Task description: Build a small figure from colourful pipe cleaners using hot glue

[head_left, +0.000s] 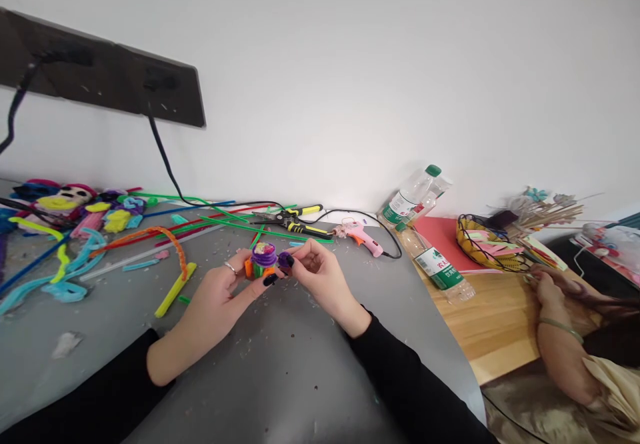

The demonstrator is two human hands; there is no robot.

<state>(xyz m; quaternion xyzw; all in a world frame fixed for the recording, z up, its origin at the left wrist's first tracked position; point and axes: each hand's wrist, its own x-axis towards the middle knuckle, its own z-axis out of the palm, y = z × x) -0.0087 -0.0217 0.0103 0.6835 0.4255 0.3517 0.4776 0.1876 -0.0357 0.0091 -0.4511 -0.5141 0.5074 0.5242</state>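
My left hand (224, 299) is closed around a small pipe-cleaner figure (264, 255), purple on top with orange and green parts lower down. A ring is on one of its fingers. Close beside it, my right hand (323, 277) pinches a small purple fuzzy coil (286, 261), which seems to touch or nearly touch the figure; the fingers partly hide where they meet. Both hands are held just above the grey table (250, 391). Behind them lie yellow-and-black pliers (295, 221) and a pink glue gun (367, 237).
Loose pipe cleaners (165, 231) and finished fuzzy figures (65, 201) spread over the left. Plastic bottles (443, 271) lie at the right, near a yellow basket (485, 244) on a wooden table (495, 321). Another person's hands (553, 291) work there. A black cord (165, 157) runs down the wall.
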